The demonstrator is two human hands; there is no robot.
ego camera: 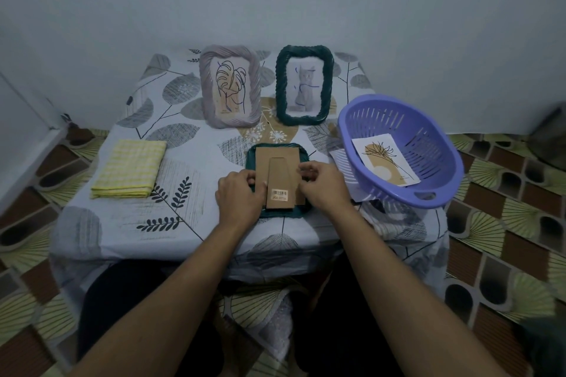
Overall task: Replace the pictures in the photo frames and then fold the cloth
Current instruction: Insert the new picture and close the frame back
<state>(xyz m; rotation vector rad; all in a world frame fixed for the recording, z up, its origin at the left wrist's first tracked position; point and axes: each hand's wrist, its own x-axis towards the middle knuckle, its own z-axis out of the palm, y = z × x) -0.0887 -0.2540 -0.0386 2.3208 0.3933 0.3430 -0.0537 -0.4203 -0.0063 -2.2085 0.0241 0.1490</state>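
A dark green photo frame (277,213) lies face down at the table's front middle, its brown cardboard back (277,156) and stand facing up. My left hand (237,197) presses on the frame's left edge. My right hand (323,185) pinches at the right edge of the cardboard back. Two frames stand upright at the back: a grey one (229,86) with a leaf drawing and a dark green one (304,86) with a cat picture. A folded yellow checked cloth (130,168) lies at the left.
A purple plastic basket (401,150) sits at the table's right edge, tilted, holding a plant picture (384,164). The small table wears a leaf-patterned cloth (183,217). A wall stands close behind, and patterned floor tiles lie on both sides.
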